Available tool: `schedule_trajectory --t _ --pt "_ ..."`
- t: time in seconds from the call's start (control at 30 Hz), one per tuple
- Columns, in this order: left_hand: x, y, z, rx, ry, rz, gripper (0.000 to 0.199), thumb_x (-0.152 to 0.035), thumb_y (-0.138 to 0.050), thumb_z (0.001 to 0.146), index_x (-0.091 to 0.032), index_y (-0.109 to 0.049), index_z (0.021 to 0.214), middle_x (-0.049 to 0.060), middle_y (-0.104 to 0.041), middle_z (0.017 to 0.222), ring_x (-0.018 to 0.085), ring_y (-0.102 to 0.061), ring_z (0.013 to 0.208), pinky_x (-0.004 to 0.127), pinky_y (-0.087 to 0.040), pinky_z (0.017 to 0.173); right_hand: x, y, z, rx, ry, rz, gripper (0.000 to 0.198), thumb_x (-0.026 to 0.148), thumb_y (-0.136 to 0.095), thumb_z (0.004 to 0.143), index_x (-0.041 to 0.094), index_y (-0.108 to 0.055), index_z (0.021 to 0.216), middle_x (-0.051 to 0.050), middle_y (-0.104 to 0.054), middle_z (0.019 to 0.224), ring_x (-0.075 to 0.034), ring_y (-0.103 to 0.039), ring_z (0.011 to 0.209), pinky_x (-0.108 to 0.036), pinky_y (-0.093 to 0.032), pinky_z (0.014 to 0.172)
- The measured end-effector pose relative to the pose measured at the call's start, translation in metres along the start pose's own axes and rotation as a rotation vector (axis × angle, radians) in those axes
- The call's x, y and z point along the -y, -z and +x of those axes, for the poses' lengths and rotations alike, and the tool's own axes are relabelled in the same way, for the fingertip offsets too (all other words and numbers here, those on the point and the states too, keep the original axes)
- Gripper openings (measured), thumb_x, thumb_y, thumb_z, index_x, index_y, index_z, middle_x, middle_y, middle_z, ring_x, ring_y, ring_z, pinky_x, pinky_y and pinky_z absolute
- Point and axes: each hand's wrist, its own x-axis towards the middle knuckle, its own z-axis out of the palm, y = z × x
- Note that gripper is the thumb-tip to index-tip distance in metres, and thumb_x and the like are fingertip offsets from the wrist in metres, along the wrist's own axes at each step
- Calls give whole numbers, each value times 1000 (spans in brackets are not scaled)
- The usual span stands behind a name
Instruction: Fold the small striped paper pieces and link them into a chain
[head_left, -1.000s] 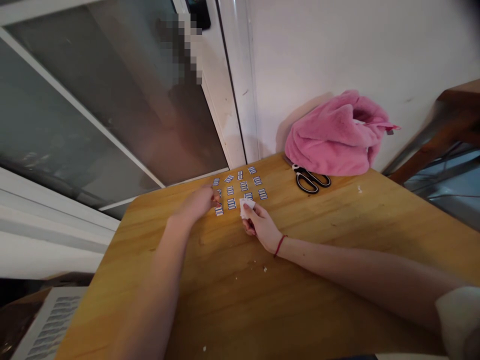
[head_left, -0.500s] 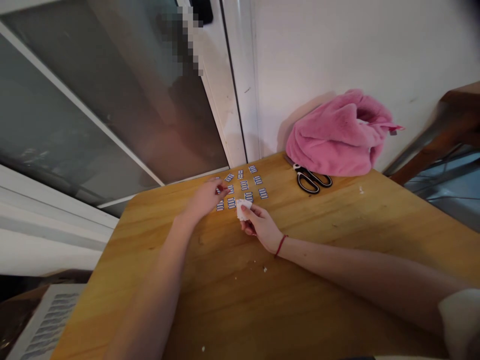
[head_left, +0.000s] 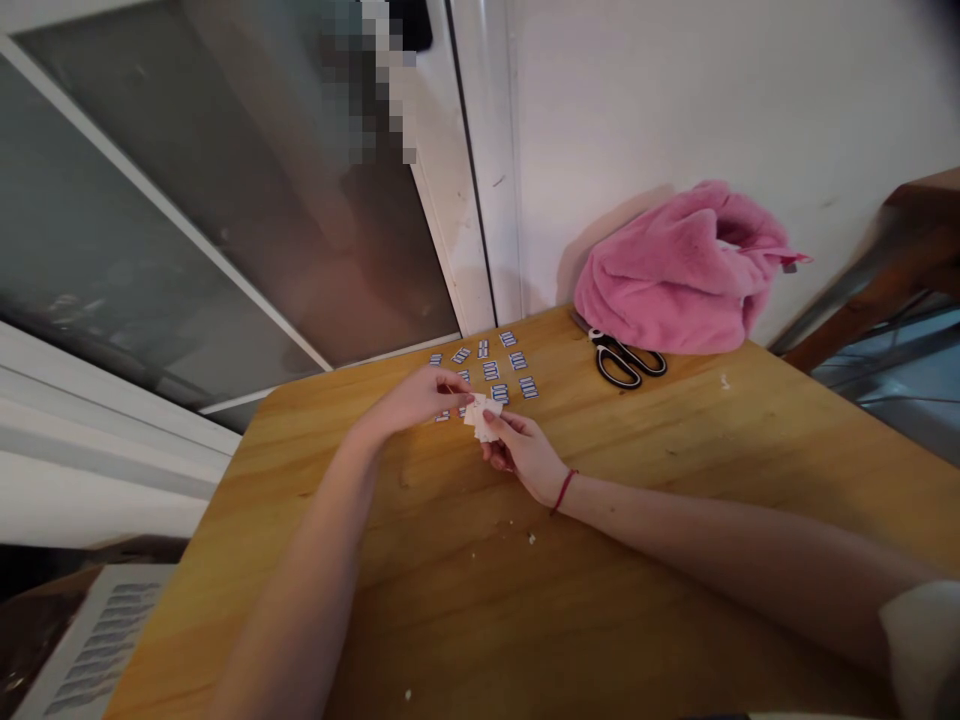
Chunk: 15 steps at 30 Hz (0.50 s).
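Observation:
My right hand holds a small stack of white paper cards, thumb on top and fingers curled below. My left hand meets the stack from the left, its thumb and fingertips closed on the edge of one card there. Beyond both hands, several small cards with blue-and-white printing lie in loose rows on the wooden table. My left hand and the held stack hide some of the nearer ones.
Black-handled scissors lie at the table's back edge, partly under a pink plush cloth item against the wall. Small white scraps dot the tabletop. A framed glass panel borders the far left edge. A printed sheet sits lower left.
My left hand has come from over the laid-out cards to the stack and closed on a card. The stack now looks more fanned; my right hand has hardly moved.

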Motion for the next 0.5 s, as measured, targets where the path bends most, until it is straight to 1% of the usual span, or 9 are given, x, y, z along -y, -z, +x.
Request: schedule_trajectory --t 0.1,0.17,0.2,0.27,0.33,0.4,0.47,0.5 --pt "2 9 -3 -61 28 -10 18 -33 -54 73 -19 -66 76 1 -64 69 11 -54 59 23 -42 57 1 0 0 -8 2 -5 38 51 -56 75 13 -52 75 2 -51 52 -4 -36 37 -18 -19 37" --pt "10 17 -4 -144 63 2 19 -34 -56 72 -18 -65 75 1 -64 67 10 -53 56 23 -42 55 1 -1 -1 -8 -11 -6 38 51 -56 75 14 -56 83 3 -50 52 -4 -35 37 -17 -18 37" --pt "16 20 -3 -212 85 1 19 -34 -56 72 -18 -65 75 1 -63 65 10 -53 54 23 -43 54 2 -1 -1 -6 -16 -9 39 51 -56 75 14 -57 88 3 -49 52 -4 -35 37 -17 -18 37" --pt "32 25 0 -395 115 -29 22 -36 -54 74 -17 -64 78 2 -64 65 11 -55 53 24 -45 54 3 -1 -2 0 -23 -22 43 51 -55 75 14 -58 95 3 -49 52 -4 -35 37 -17 -18 37" --pt "51 27 4 -594 102 -52 24 -36 -51 76 -16 -63 82 5 -67 74 14 -61 64 26 -48 62 3 -1 -2 3 -23 -33 45 52 -55 75 13 -59 98 3 -49 53 -4 -35 38 -17 -19 38" --pt "70 25 9 -716 75 48 24 -33 -48 78 -16 -62 86 6 -69 87 16 -63 80 28 -48 74 3 -1 -2 9 -20 -37 46 52 -54 75 13 -59 99 3 -49 53 -4 -36 38 -17 -20 38" --pt "89 20 14 -755 99 147 24 -29 -45 79 -17 -60 93 6 -68 96 16 -62 89 29 -46 81 2 0 -2 13 -14 -43 46 52 -54 76 13 -60 100 2 -49 53 -4 -36 39 -17 -20 38" --pt "97 17 15 -743 121 179 25 -28 -45 79 -18 -59 97 7 -67 100 17 -62 91 30 -46 82 2 0 -2 16 -11 -47 46 52 -54 76 14 -60 100 2 -49 54 -4 -36 39 -17 -20 38"
